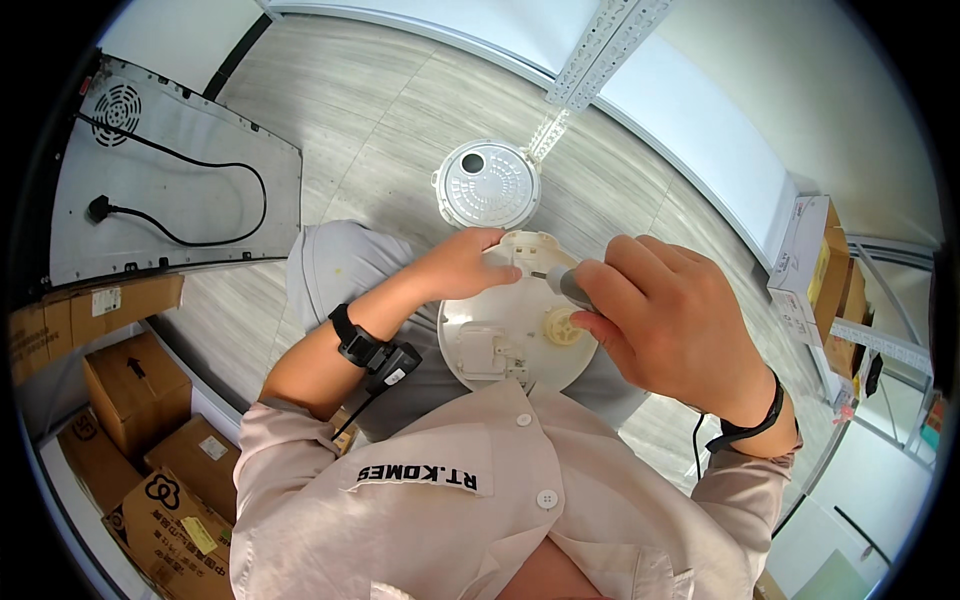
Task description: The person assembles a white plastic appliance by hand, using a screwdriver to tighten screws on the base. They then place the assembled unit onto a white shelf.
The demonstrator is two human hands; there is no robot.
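A round white plastic cover point(522, 312), its inner side up, rests on my lap. My left hand point(455, 268) grips its far left edge, with the thumb lying on the inside. My right hand point(665, 325) is closed round the grey handle of a screwdriver point(567, 284). The short shaft points left toward the far part of the cover, close to my left thumb; whether its tip touches a screw I cannot make out. Inside the cover are a cream round fitting point(563, 326) and a squarish raised white part point(481, 350). Beyond it, a round grey lid plate point(490, 187) with a dark hole lies on the floor.
At the left stands a metal-panelled appliance point(190, 185) with a black power cord point(262, 190) hanging across it. Cardboard boxes point(137, 390) are stacked at lower left. A perforated metal post point(605, 50) rises ahead, and an open carton point(806, 270) sits on a rack at right.
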